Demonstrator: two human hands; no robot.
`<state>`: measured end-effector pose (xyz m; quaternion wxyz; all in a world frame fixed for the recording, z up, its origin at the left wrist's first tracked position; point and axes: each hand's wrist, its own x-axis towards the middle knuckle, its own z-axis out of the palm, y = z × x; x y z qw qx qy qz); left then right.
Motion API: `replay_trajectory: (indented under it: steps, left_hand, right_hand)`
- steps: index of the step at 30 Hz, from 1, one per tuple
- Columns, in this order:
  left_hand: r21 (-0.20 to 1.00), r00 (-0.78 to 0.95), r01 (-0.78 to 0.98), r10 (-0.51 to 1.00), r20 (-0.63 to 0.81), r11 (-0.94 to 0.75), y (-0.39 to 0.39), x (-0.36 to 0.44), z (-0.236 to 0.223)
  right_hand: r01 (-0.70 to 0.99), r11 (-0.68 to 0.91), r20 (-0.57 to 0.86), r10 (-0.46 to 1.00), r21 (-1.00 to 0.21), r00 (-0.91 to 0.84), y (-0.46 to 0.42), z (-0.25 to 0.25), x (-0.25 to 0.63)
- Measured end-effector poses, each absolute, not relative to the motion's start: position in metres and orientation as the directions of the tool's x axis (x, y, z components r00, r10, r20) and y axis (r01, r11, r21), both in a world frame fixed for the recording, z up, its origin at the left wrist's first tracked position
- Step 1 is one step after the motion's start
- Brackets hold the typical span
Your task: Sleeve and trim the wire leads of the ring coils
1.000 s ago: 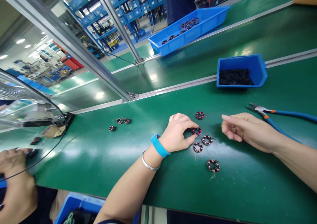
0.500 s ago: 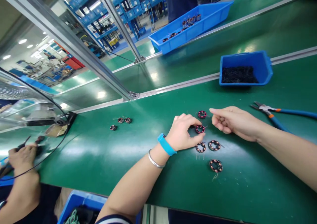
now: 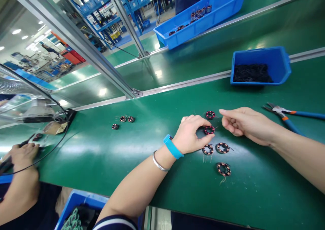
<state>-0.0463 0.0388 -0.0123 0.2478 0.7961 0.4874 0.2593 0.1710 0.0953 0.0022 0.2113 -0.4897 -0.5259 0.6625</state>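
My left hand (image 3: 191, 134), with a blue band on the wrist, pinches a small red-and-black wound coil ring (image 3: 209, 130) between thumb and fingers just above the green belt. My right hand (image 3: 245, 124) hovers close to its right, fingers curled with the thumb and forefinger pointing toward that ring; nothing shows in it. Another red ring (image 3: 210, 115) lies just behind. Three copper-wound rings lie in front on the belt: one (image 3: 208, 149), one (image 3: 222, 148), one (image 3: 223, 169).
Blue-handled cutters (image 3: 286, 114) lie at the right. A blue bin of black bits (image 3: 259, 66) stands behind, a long blue tray (image 3: 223, 9) farther back. Three small rings (image 3: 123, 121) lie at the left. A co-worker's hand (image 3: 21, 157) works at the far left. An aluminium post (image 3: 83, 54) crosses the rail.
My right hand has moved left from near the cutters to beside the pinched ring. My left hand keeps its pinch. The co-worker's hand has shifted.
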Motion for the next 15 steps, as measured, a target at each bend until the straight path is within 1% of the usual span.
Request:
replay_trajectory:
  steps: [7, 15]
  left_hand:
    - [0.648, 0.392, 0.639, 0.900, 0.188, -0.414, 0.0391, -0.0455, -0.0124]
    - [0.638, 0.392, 0.654, 0.904, 0.173, -0.406, 0.0384, -0.0458, -0.0110]
  right_hand:
    - [0.250, -0.336, -0.416, 0.798, -0.908, -0.436, 0.0927, 0.0034, 0.1689]
    - [0.245, -0.332, -0.409, 0.805, -0.911, -0.430, 0.0935, 0.0031, 0.1705]
